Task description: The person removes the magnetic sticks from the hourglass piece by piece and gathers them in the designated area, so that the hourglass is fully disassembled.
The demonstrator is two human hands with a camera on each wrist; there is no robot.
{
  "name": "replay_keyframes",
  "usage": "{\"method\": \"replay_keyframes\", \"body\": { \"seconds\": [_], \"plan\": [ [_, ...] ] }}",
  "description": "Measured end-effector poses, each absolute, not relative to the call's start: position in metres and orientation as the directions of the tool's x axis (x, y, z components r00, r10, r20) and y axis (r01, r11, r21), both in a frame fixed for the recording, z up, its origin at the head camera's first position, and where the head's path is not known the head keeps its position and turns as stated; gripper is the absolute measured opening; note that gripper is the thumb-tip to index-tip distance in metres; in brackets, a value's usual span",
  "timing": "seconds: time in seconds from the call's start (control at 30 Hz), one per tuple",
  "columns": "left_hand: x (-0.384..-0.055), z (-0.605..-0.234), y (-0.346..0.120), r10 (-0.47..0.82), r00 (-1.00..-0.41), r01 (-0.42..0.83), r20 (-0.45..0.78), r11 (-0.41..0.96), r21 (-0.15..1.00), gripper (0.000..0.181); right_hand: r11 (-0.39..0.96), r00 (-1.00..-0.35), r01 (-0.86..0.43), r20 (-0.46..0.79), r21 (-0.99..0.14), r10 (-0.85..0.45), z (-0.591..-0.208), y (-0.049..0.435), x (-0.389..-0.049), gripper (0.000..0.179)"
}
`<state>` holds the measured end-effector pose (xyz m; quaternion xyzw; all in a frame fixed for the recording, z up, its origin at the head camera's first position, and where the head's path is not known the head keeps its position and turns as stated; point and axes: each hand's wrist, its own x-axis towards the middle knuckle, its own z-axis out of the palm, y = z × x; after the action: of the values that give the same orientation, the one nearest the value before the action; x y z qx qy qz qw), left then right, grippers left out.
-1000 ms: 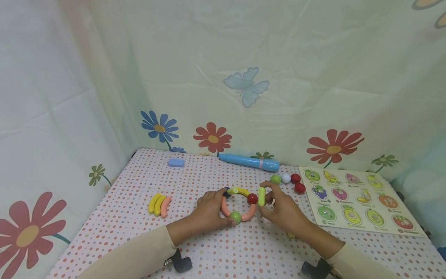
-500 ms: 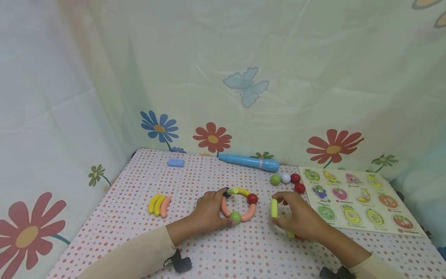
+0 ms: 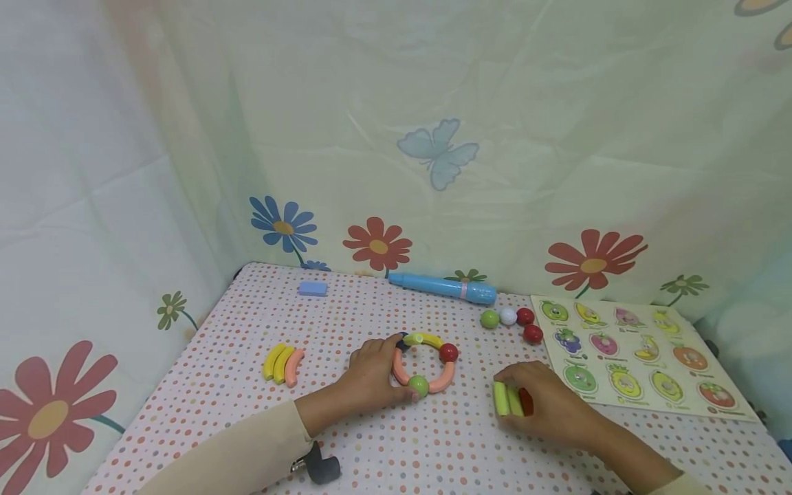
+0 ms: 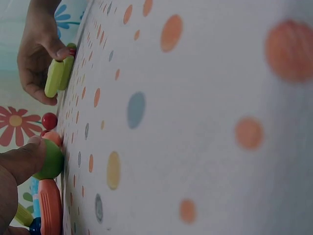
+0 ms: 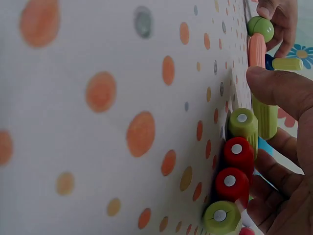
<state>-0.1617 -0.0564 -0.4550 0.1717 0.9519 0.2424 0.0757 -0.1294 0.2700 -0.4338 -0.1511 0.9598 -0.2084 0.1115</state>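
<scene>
A ring of magnetic balls and curved sticks lies mid-table: pink curved sticks (image 3: 442,379), a green ball (image 3: 419,386), a red ball (image 3: 448,353), a dark blue ball (image 5: 269,61) and a yellow curved stick (image 3: 434,340). My left hand (image 3: 369,378) holds its left side, thumb on the green ball, fingers by the blue one. A light green stick (image 4: 54,78) is pinched between the thumb and fingers of my right hand (image 3: 551,407). It sits beside a row of straight sticks: green stick (image 5: 243,122), red sticks (image 5: 238,152) and another green stick (image 5: 221,218).
Yellow and pink curved sticks (image 3: 283,364) lie at left. Farther back are a blue block (image 3: 313,289) and a blue pen-shaped toy (image 3: 442,287). Loose green, white and red balls (image 3: 508,315) sit beside a fruit picture board (image 3: 643,357) at right.
My right hand has carried the light green stick away from the ring, rightward and toward me, to the row of straight sticks. My left hand has stayed on the ring.
</scene>
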Motion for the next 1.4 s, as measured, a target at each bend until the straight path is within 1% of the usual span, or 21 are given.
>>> {"method": "replay_keyframes", "body": {
  "seconds": [0.47,0.8,0.93,1.13,1.23,1.4],
  "plan": [
    [-0.162,-0.455,-0.056,0.357,-0.931,0.280,-0.071,0.827,0.487,0.109,0.871,-0.921,-0.280,-0.144,-0.404,-0.362,-0.444,0.278,-0.127,0.061],
    [-0.162,-0.457,-0.056,0.367,-0.928,0.293,-0.061,0.823,0.486,0.108,0.874,-0.918,-0.271,-0.166,-0.403,-0.360,-0.442,0.277,-0.128,0.062],
    [-0.162,-0.457,-0.056,0.371,-0.927,0.301,-0.055,0.824,0.479,0.107,0.864,-0.906,-0.291,-0.170,-0.411,-0.387,-0.437,0.278,-0.130,0.064],
    [-0.162,-0.456,-0.056,0.372,-0.927,0.304,-0.052,0.825,0.477,0.108,0.836,-0.901,-0.348,-0.097,-0.424,-0.424,-0.424,0.272,-0.139,0.064],
    [-0.162,-0.455,-0.056,0.373,-0.926,0.305,-0.051,0.823,0.479,0.107,0.820,-0.900,-0.376,-0.041,-0.432,-0.434,-0.419,0.264,-0.147,0.059],
    [-0.161,-0.454,-0.057,0.380,-0.924,0.310,-0.043,0.812,0.495,0.106,0.806,-0.910,-0.375,0.014,-0.459,-0.415,-0.414,0.243,-0.162,0.051]
  ]
}}
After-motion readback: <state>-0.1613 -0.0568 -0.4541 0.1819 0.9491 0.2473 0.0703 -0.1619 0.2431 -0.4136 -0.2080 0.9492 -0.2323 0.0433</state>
